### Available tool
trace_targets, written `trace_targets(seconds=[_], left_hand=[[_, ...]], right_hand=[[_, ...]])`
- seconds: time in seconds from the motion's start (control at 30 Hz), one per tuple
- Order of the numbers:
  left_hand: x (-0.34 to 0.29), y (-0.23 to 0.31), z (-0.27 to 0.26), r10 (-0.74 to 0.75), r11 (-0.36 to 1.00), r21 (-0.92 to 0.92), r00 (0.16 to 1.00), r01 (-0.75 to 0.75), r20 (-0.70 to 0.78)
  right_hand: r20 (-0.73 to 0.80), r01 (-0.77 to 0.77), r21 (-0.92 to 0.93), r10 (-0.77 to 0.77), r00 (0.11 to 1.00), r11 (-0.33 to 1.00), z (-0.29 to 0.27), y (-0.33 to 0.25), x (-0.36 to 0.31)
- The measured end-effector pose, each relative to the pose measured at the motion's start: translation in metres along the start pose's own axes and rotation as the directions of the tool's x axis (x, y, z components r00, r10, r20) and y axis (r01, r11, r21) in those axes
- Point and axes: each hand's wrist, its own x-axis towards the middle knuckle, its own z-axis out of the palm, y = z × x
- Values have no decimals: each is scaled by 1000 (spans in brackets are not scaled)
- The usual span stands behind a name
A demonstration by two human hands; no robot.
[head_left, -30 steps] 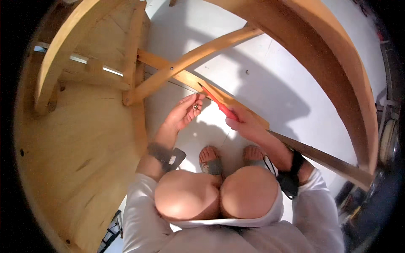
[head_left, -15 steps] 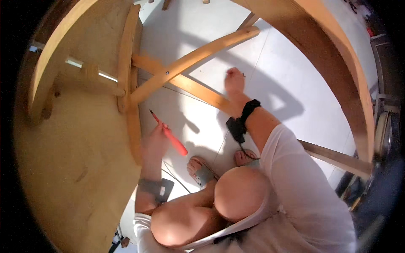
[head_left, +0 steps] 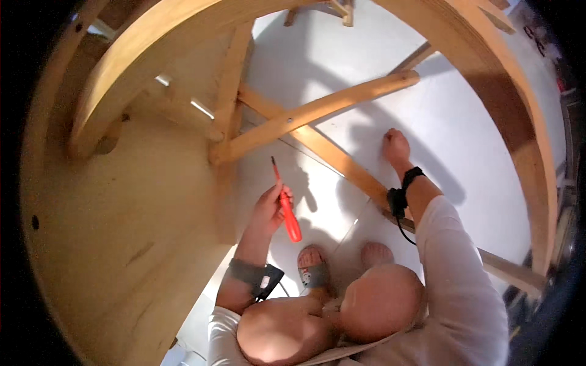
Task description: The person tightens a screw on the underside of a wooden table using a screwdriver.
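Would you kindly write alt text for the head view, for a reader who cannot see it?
A crouching person's left hand holds a red-handled screwdriver, tip up, beside a large wooden frame of curved and straight beams. The right hand rests flat on the white floor beyond a beam.

Bright, even light from above, w/ the white floor (head_left: 464, 140) near washed out. Soft shadows of the wooden beams (head_left: 317, 110) and arm fall on it. Strong fisheye bend at the rim, black vignette in the corners, slight softness throughout.
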Motion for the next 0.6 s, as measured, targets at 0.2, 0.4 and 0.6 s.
trace_targets(seconds=[0.2, 0.4, 0.6], left_hand=[[13, -9, 14, -24, 996, -91, 999, 20, -39], [5, -1, 29, 48, 983, -177, 998, -53, -28], [-3, 17, 55, 144, 968, -199, 987, -156, -72]], right_hand=[[-20, 177, 733, -240, 971, 657, 32, -43, 45], [159, 536, 494, -677, 719, 685, -32, -204, 10], [146, 612, 361, -691, 708, 703, -40, -216, 14]])
